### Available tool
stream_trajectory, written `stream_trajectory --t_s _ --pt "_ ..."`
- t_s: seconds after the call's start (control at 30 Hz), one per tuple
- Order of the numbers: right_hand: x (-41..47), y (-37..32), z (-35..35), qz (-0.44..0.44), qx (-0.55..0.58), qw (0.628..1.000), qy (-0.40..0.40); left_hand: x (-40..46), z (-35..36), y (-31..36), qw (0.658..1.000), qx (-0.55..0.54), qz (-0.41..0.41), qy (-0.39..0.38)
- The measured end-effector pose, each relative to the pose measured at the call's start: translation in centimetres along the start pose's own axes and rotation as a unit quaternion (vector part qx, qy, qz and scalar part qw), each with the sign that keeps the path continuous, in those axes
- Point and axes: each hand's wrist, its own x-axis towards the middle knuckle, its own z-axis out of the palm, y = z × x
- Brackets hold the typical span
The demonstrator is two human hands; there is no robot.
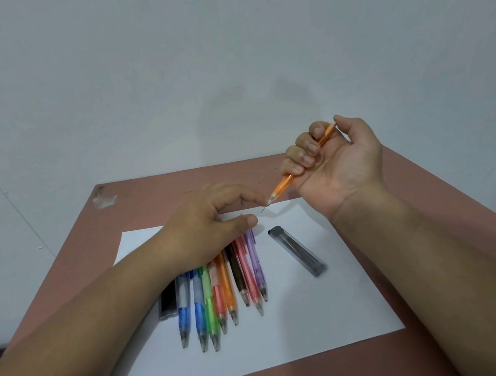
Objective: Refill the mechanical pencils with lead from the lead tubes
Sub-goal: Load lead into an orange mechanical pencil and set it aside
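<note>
My right hand (334,161) is fisted around an orange mechanical pencil (283,183), thumb on its top end, tip slanting down-left with a thin lead sticking out. My left hand (210,223) hovers palm down just left of that tip, index finger and thumb apart and holding nothing, the index fingertip almost touching the lead. Beneath my left hand lies a row of several coloured mechanical pencils (227,287) on a white sheet of paper (333,311), tips toward me. A grey lead tube (297,250) lies to their right. A black lead tube (167,302) lies at the row's left end.
The paper rests on a reddish-brown table (160,195) against a pale wall (223,50). A scuffed patch (102,198) marks the table's far left corner.
</note>
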Motion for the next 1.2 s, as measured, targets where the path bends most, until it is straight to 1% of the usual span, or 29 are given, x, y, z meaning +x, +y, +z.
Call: stream_trajectory --t_s 0.2,0.37,0.63,0.83,1.0,1.2 --pt "-0.04 0.07 -0.04 0.007 0.002 1.0 0.004 0.0 0.03 -0.15 1.0 0.003 0.005 0.001" --pt "-0.06 0.01 -0.09 0.004 0.006 1.0 -0.001 -0.04 -0.07 0.11 1.0 0.009 -0.006 -0.003" --pt "0.09 0.01 -0.32 -0.004 0.005 1.0 0.005 -0.32 -0.15 0.36 0.998 0.011 -0.053 -0.01" --pt "0.19 0.19 -0.37 -0.003 0.007 1.0 0.012 -0.23 -0.04 0.62 0.999 0.013 -0.036 0.001" --pt "0.21 0.24 -0.41 0.0 0.015 1.0 0.014 -0.19 -0.04 0.62 0.999 0.02 -0.036 0.004" --pt "0.09 0.35 -0.27 0.001 0.029 1.0 0.009 -0.22 0.02 0.51 0.999 0.008 -0.041 0.024"
